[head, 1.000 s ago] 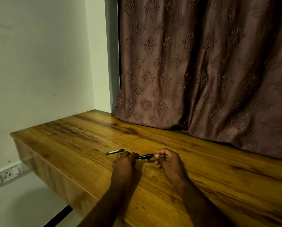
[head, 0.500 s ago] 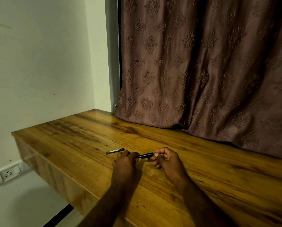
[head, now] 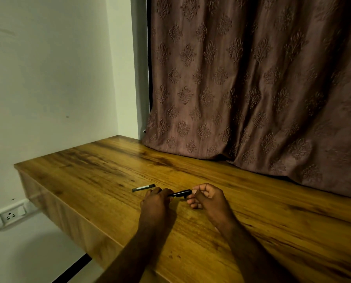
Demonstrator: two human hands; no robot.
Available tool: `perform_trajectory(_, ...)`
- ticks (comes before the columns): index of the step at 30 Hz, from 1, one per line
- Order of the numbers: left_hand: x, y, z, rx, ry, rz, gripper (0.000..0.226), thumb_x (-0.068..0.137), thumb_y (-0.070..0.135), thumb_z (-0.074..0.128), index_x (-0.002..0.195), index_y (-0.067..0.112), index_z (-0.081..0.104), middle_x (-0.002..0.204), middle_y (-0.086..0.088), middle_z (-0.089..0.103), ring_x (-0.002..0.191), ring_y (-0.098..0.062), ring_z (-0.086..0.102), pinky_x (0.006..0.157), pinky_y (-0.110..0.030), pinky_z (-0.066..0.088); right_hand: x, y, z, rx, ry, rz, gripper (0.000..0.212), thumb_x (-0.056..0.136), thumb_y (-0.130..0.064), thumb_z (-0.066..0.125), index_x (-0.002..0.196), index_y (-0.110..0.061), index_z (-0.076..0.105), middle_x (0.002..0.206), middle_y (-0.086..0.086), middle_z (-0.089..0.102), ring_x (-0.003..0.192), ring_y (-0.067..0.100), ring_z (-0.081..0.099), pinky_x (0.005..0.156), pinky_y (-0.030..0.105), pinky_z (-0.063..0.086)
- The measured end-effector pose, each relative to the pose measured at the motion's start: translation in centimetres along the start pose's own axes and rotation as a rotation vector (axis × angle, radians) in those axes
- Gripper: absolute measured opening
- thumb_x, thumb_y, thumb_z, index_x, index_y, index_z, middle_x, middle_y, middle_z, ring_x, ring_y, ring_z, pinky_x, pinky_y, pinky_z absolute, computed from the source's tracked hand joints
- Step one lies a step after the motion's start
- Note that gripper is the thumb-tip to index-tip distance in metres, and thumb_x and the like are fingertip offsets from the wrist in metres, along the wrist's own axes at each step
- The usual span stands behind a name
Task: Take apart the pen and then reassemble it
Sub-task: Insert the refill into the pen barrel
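"Just above the wooden desk (head: 109, 170), both hands are holding the black pen barrel (head: 181, 194) between them. The left hand (head: 156, 203) is curling round one end, and the right hand (head: 208, 198) is pinching the other between thumb and forefinger. Which step is this looking like?"

"Taking apart, I'm judging. The pen cap (head: 143, 187), with a pale strip along it, is lying on the desk just beyond the left hand and apart from it. So the cap is off, and the barrel is what's being worked on."

"How should it be done well?"

"The left hand should be doing the holding and the right the turning. That means small twists at the fingertips, in line with the barrel and never bending it. I can't tell whether that end is threaded or push-fit, so I'd be trying a gentle twist before pulling."

"Anything to be watching for?"

"Small parts. If a refill or spring is sitting inside — none is showing — it may be jumping out as the pieces are separating. Working low over the wood and laying each piece beside the cap is the safer way — nothing is rolling off, and the order is staying clear for reassembly."
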State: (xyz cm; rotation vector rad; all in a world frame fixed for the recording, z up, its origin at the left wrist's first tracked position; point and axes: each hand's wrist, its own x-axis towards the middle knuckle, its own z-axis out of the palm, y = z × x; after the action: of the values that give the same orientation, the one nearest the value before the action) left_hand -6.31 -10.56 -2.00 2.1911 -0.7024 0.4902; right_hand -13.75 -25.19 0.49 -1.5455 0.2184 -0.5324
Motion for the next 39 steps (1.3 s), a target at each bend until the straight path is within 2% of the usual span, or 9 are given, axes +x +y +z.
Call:
perform_trajectory(7,0.13,-0.15,0.17,0.026,-0.004,0.013,0.021,0.089,0.018,0.063,0.107,0.026,0.070,0.102,-0.001,0.065,0.098,-0.023,0.058,0.083,-0.045,0.051,0.00,-0.09,0.00,0.009,0.003,0.021,0.009,0.094,-0.004,0.054,0.092,-0.007,0.063,0.080,0.014,0.072,0.065,0.018,0.069,0.059,0.026,0.056)
perform_trajectory(10,0.02,-0.24,0.40,0.060,0.022,0.041,0.014,0.091,0.025,0.064,0.103,0.030,0.070,0.095,0.002,0.063,0.093,-0.022,0.057,0.077,-0.043,0.051,-0.04,-0.08,-0.04,0.011,-0.003,0.028,0.009,0.095,-0.005,0.054,0.094,-0.005,0.062,0.078,0.014,0.071,0.058,0.016,0.066,0.055,0.026,0.053)
perform_trajectory(17,0.13,-0.41,0.44,0.088,-0.015,0.051,0.014,0.092,0.029,0.063,0.103,0.034,0.069,0.097,0.004,0.063,0.096,-0.021,0.057,0.079,-0.044,0.051,0.07,0.11,-0.26,-0.016,-0.008,0.034,0.016,0.094,-0.009,0.057,0.097,0.006,0.061,0.071,0.016,0.066,0.050,0.017,0.057,0.045,0.024,0.044)
perform_trajectory(23,0.20,-0.47,0.37,0.001,-0.010,0.049,0.017,0.091,0.022,0.065,0.106,0.026,0.071,0.100,-0.001,0.066,0.097,-0.024,0.058,0.083,-0.046,0.051,0.13,0.35,-0.05,-0.073,-0.001,-0.002,0.020,0.094,-0.018,0.059,0.091,0.002,0.060,0.069,0.012,0.067,0.049,0.018,0.056,0.044,0.027,0.042)
perform_trajectory(29,0.17,-0.20,0.08,-0.016,-0.032,0.052,0.022,0.089,0.014,0.061,0.108,0.021,0.071,0.102,-0.005,0.066,0.099,-0.026,0.058,0.086,-0.045,0.049,0.18,0.36,-0.15,-0.063,0.021,-0.009,0.011,0.094,-0.011,0.058,0.094,-0.001,0.061,0.077,0.013,0.070,0.051,0.019,0.058,0.044,0.027,0.043)
perform_trajectory(35,0.22,-0.34,0.01,-0.040,-0.052,0.052,0.025,0.086,0.010,0.063,0.107,0.020,0.072,0.101,-0.006,0.067,0.096,-0.027,0.060,0.084,-0.047,0.050,0.23,0.39,-0.30,-0.077,0.003,-0.024,0.022,0.094,-0.016,0.060,0.085,0.005,0.059,0.071,0.013,0.069,0.048,0.018,0.056,0.043,0.027,0.038)
perform_trajectory(37,0.04,-0.18,-0.04,-0.069,-0.027,0.067,0.021,0.086,0.017,0.063,0.104,0.020,0.073,0.096,-0.005,0.067,0.090,-0.025,0.062,0.079,-0.045,0.053,0.25,0.40,-0.24,-0.104,-0.004,-0.037,0.025,0.095,-0.020,0.058,0.082,0.001,0.058,0.070,0.013,0.068,0.048,0.019,0.056,0.042,0.027,0.038)
perform_trajectory(39,-0.12,-0.11,0.00,-0.100,0.009,0.098,0.027,0.086,0.034,0.055,0.099,0.020,0.074,0.089,-0.003,0.067,0.080,-0.022,0.063,0.072,-0.043,0.055,0.17,0.39,-0.07,-0.135,-0.004,-0.056,0.026,0.096,-0.023,0.056,0.079,-0.003,0.055,0.068,0.012,0.068,0.048,0.021,0.055,0.041,0.026,0.038)
